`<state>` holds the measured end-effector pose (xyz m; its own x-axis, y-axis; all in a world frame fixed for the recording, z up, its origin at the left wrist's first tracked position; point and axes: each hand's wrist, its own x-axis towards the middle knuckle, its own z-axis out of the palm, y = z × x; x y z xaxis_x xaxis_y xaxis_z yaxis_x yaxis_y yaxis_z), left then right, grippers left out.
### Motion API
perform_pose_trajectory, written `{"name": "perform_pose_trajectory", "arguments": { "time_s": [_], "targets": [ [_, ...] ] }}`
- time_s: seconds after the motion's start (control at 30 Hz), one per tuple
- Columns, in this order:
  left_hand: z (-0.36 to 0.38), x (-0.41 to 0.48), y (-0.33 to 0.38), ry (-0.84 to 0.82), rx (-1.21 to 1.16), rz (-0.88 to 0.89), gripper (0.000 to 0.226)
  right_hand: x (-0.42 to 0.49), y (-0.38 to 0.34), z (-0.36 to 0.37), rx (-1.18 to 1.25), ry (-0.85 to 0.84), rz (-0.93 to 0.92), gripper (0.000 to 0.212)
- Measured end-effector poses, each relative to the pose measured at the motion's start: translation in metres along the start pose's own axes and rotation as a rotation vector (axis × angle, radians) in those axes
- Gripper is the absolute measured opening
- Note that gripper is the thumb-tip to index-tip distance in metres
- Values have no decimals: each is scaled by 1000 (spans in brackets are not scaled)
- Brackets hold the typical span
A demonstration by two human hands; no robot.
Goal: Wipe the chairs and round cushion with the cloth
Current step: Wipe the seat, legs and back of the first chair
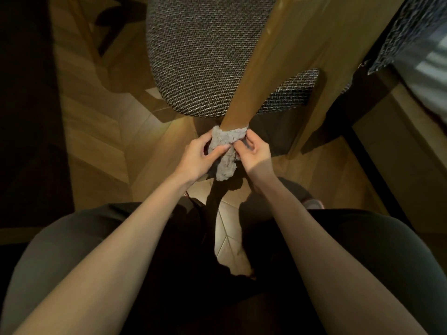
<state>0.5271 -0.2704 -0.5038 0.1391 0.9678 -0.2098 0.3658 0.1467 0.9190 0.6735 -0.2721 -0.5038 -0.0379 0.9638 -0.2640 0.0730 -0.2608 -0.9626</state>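
A person crouches on a herringbone wood floor (96, 131), both bare arms stretched forward to a chair's wooden upright (278, 68). A pale grey cloth (226, 143) is wrapped around the narrow lower end of that upright, just below the edge of the woven grey seat (205, 56), with a loose tail hanging down between the wrists. The left hand (202, 154) grips the cloth from the left, its thumb laid across the front of the wrap. The right hand (256, 151) pinches the cloth from the right, fingers curled in on the fabric. The person's knees (60, 240), in dark leggings, fill the lower corners of the view. Dark patterned fabric (411, 27) hangs at the upper right.
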Motion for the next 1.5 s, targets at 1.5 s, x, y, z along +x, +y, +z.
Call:
{"name": "perform_pose_trajectory", "arguments": {
  "time_s": [1.5],
  "targets": [
    [11,34,-92,-123,278,-381,41,61,101,35,-77,-216,570,40]
  ]
}}
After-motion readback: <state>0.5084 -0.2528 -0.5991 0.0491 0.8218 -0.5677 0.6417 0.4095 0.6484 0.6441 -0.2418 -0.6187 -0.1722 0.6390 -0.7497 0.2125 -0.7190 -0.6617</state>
